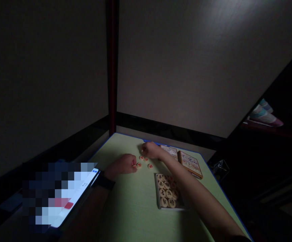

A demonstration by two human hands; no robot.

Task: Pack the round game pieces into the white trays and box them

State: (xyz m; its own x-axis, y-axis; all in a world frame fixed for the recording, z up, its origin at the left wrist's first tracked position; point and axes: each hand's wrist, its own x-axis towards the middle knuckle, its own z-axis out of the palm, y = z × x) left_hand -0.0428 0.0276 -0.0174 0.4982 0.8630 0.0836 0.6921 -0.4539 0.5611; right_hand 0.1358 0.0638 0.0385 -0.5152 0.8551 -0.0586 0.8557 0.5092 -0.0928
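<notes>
My left hand (126,164) rests on the green table (126,201), its fingers pinched at a Chinese chess piece (135,166), seen only at its edge. Beside it lies another round wooden piece (139,165) with a red character. My right hand (150,149) is farther back, fingers curled closed; what is between them is too dark and small to make out. Two red-marked pieces (146,159) lie just in front of it, and one more (150,166) sits nearer me. An open box (158,198) holds several pieces, mostly black-marked, partly covered by my right forearm.
Two flat printed boxes (190,164) lie at the table's back right, one partly behind my right arm. A lit phone or tablet screen (83,188) stands left of my left wrist. Walls (161,84) meet in a corner beyond the table.
</notes>
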